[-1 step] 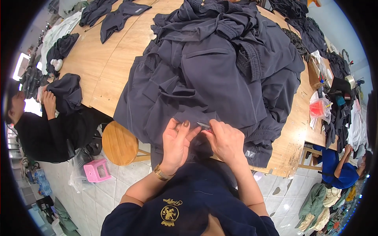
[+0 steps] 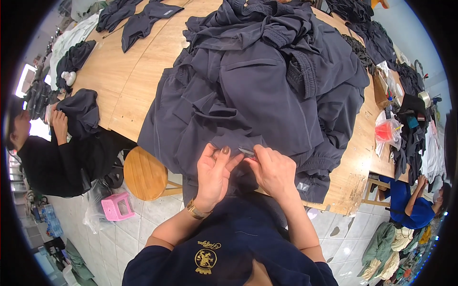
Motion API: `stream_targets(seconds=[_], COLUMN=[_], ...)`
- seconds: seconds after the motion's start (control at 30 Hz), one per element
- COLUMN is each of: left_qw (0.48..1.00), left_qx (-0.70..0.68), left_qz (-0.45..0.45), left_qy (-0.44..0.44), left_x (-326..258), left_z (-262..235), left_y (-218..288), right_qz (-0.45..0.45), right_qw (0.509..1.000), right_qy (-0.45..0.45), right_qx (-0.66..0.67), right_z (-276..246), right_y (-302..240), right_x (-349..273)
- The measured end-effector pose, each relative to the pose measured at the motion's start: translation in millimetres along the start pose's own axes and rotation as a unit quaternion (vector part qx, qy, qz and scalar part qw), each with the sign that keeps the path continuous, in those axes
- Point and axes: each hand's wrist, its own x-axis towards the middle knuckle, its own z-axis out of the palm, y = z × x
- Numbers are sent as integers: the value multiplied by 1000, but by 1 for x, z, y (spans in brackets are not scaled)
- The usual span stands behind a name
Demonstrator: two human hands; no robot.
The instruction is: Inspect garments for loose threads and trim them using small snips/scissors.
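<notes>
Your two hands meet at the near edge of the dark garments (image 2: pixel 272 105).
Your right hand (image 2: pixel 275 169) grips a small tool (image 2: pixel 246 151), its blade pointing toward your left hand (image 2: pixel 213 174), which touches the cloth, though its exact hold is unclear; a gold band (image 2: pixel 193 209) circles that wrist. The heap covers much of the wooden table (image 2: pixel 138 57). On your left are a round stool (image 2: pixel 144 174), a pink stool (image 2: pixel 110 209) and a seated person (image 2: pixel 47 164) in black.

Bladed tool (image 2: pixel 246 151), mostly hidden
</notes>
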Motion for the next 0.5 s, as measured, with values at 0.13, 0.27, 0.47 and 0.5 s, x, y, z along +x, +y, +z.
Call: stream_targets(seconds=[0.13, 0.27, 0.47, 0.5], left_qw=[1000, 1000, 1000, 1000], left_qx=[5, 4, 7, 7], left_qz=[8, 9, 13, 13], left_qy=[-6, -12, -15, -15], left_x=[-1, -2, -1, -2], left_z=[1, 2, 1, 1], left_y=[-1, -1, -3, -3], right_qz=[-10, 14, 13, 34], right_qw=[1000, 999, 1000, 995], right_qy=[15, 4, 11, 35], right_qx=[-2, 33, 26, 85], right_z=[0, -1, 0, 1], right_y=[0, -3, -1, -1], right_x=[0, 1, 0, -1])
